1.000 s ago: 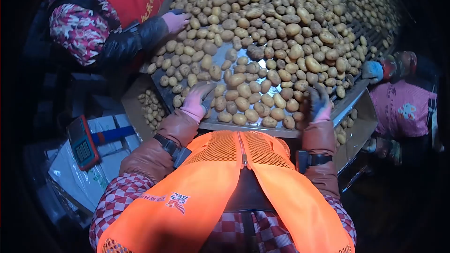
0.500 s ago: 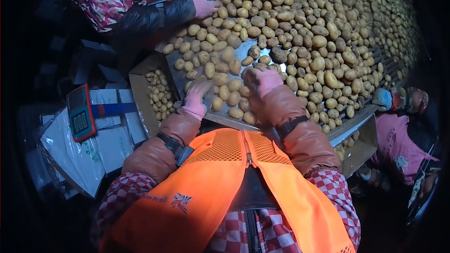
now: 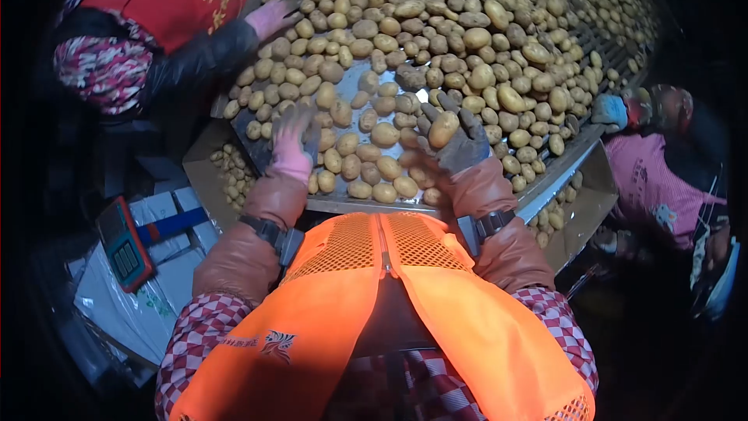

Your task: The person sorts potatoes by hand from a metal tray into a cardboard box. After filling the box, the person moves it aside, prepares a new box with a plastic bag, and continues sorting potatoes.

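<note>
My left hand (image 3: pixel 294 140), in a pink and grey glove, lies open with fingers stretched forward at the left of the metal sorting table (image 3: pixel 357 74), touching or just above the potatoes there. My right hand (image 3: pixel 461 144) is turned palm up, showing the dark grey palm of its glove. A yellow-brown potato (image 3: pixel 443 129) rests in it, against the fingers. Between my hands several loose potatoes (image 3: pixel 385 135) lie on the shiny metal surface. Beyond them a large heap of potatoes (image 3: pixel 499 39) covers the table.
A cardboard box (image 3: pixel 204 157) holding potatoes stands at the left, another box (image 3: pixel 584 214) at the right. A red and blue device (image 3: pixel 125 245) lies on plastic-wrapped packs (image 3: pixel 117 304). One co-worker's pink-gloved hand (image 3: pixel 273 17) touches the heap; another person's blue-gloved hand (image 3: pixel 610 112) is at the right edge.
My right hand has turned palm up and now has a potato in it. My left hand has moved forward with its fingers extended. The view has shifted slightly.
</note>
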A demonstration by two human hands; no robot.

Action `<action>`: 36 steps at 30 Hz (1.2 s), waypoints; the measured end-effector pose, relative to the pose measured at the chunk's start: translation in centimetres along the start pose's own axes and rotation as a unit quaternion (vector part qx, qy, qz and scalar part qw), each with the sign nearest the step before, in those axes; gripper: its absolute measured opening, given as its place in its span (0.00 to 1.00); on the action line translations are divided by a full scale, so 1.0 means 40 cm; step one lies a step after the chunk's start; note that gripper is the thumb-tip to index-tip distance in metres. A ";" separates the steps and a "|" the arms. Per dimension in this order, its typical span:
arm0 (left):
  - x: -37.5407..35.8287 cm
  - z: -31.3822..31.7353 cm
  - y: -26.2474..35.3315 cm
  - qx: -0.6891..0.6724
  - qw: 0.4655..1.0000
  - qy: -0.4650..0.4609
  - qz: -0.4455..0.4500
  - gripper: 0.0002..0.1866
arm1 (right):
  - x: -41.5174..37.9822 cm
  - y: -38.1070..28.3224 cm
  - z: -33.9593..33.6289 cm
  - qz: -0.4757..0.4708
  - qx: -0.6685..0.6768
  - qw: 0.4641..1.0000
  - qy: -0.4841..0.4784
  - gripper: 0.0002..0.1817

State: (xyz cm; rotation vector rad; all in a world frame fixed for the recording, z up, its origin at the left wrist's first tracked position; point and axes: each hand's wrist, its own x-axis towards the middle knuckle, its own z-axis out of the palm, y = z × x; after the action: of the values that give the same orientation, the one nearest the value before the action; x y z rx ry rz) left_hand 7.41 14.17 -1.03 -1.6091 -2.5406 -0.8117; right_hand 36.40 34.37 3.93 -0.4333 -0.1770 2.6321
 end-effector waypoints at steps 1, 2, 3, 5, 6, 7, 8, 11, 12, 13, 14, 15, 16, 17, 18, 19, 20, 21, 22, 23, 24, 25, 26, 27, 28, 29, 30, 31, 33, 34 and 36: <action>0.048 0.009 0.024 0.020 1.000 -0.001 -0.019 0.25 | -0.008 -0.003 -0.011 0.002 0.036 0.999 -0.018 0.36; 0.089 0.024 0.049 0.040 0.998 -0.003 -0.040 0.27 | -0.016 -0.007 -0.026 0.005 0.073 0.997 -0.034 0.38; 0.120 0.055 0.064 0.056 0.994 -0.033 -0.088 0.29 | -0.021 -0.006 -0.050 -0.010 0.090 0.995 -0.040 0.40; 0.159 0.100 0.113 0.075 0.983 -0.096 -0.140 0.33 | -0.052 -0.024 -0.091 -0.028 0.020 0.999 0.016 0.37; 0.174 0.099 0.161 0.077 0.978 -0.129 -0.143 0.34 | -0.073 -0.042 -0.101 -0.036 -0.015 0.998 0.044 0.35; 0.166 0.088 0.215 0.061 0.979 -0.164 -0.103 0.35 | -0.111 -0.065 -0.107 -0.044 0.004 0.995 0.089 0.29; 0.156 0.070 0.259 0.046 0.977 -0.199 -0.062 0.37 | -0.160 -0.083 -0.133 -0.094 0.025 0.989 0.111 0.26; 0.110 0.051 0.301 0.006 0.931 -0.354 0.086 0.37 | -0.373 -0.166 -0.178 -0.261 0.128 0.944 0.158 0.24; 0.088 0.059 0.275 -0.038 0.929 -0.351 0.113 0.36 | -0.454 -0.188 -0.192 -0.345 0.193 0.901 0.178 0.25; 0.066 0.067 0.248 -0.081 0.923 -0.349 0.140 0.35 | -0.499 -0.200 -0.194 -0.387 0.214 0.874 0.203 0.26; 0.063 0.063 0.239 -0.117 0.914 -0.359 0.144 0.34 | -0.544 -0.212 -0.195 -0.428 0.232 0.843 0.227 0.26; 0.061 0.058 0.231 -0.153 0.904 -0.370 0.148 0.34 | -0.565 -0.207 -0.215 -0.437 0.188 0.849 0.229 0.26; 0.053 0.048 0.226 -0.158 0.902 -0.369 0.158 0.34 | -0.578 -0.195 -0.240 -0.442 0.145 0.855 0.230 0.26; 0.048 0.034 0.226 -0.162 0.901 -0.366 0.166 0.33 | -0.582 -0.183 -0.265 -0.444 0.102 0.860 0.230 0.26; 0.044 0.026 0.235 -0.117 0.909 -0.345 0.204 0.33 | -0.583 -0.173 -0.290 -0.447 0.060 0.863 0.227 0.26; 0.040 0.019 0.261 -0.071 0.912 -0.323 0.242 0.33 | -0.576 -0.163 -0.288 -0.450 0.018 0.865 0.223 0.26; 0.041 0.012 0.289 -0.025 0.912 -0.299 0.278 0.34 | -0.537 -0.152 -0.297 -0.442 -0.050 0.848 0.289 0.26; 0.062 -0.008 0.324 -0.011 0.892 -0.306 0.333 0.34 | -0.461 -0.134 -0.282 -0.428 -0.119 0.824 0.352 0.26; 0.069 -0.004 0.329 0.010 0.880 -0.324 0.348 0.35 | -0.397 -0.126 -0.222 -0.381 -0.144 0.838 0.363 0.25; 0.075 0.001 0.328 0.031 0.868 -0.339 0.362 0.35 | -0.346 -0.125 -0.164 -0.333 -0.170 0.851 0.369 0.24; 0.090 0.002 0.324 0.053 0.855 -0.355 0.374 0.36 | -0.314 -0.126 -0.151 -0.313 -0.205 0.861 0.344 0.24; 0.116 -0.001 0.310 0.059 0.868 -0.373 0.322 0.35 | -0.287 -0.125 -0.142 -0.292 -0.240 0.870 0.317 0.23; 0.129 0.003 0.292 0.066 0.893 -0.352 0.272 0.34 | -0.266 -0.129 -0.138 -0.271 -0.274 0.876 0.291 0.23; 0.134 0.012 0.273 0.073 0.915 -0.330 0.221 0.34 | -0.251 -0.135 -0.142 -0.265 -0.295 0.863 0.314 0.21; 0.126 0.019 0.251 0.080 0.933 -0.307 0.168 0.33 | -0.246 -0.139 -0.137 -0.251 -0.320 0.854 0.324 0.22; 0.102 0.036 0.209 0.026 0.962 -0.234 0.140 0.26 | -0.240 -0.145 -0.127 -0.237 -0.345 0.845 0.332 0.22; 0.084 0.032 0.163 -0.024 0.970 -0.215 0.110 0.24 | -0.232 -0.150 -0.122 -0.225 -0.368 0.836 0.338 0.22; 0.064 0.020 0.115 -0.074 0.974 -0.196 0.082 0.22 | -0.228 -0.156 -0.143 -0.220 -0.400 0.823 0.338 0.22; 0.024 -0.020 0.058 -0.074 0.986 -0.142 0.042 0.20 | -0.215 -0.144 -0.123 -0.206 -0.457 0.787 0.360 0.21; -0.009 -0.045 0.041 -0.024 0.993 -0.109 0.028 0.19 | -0.207 -0.133 -0.105 -0.198 -0.485 0.767 0.370 0.21; -0.072 -0.070 -0.009 0.036 0.999 -0.041 -0.004 0.19 | -0.179 -0.114 -0.084 -0.190 -0.501 0.775 0.335 0.19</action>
State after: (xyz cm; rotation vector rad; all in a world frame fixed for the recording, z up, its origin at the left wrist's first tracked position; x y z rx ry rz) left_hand 7.76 10.42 0.38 -1.6453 -2.5992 -0.6610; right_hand 45.50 35.25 3.63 -1.4482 -1.2775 1.6247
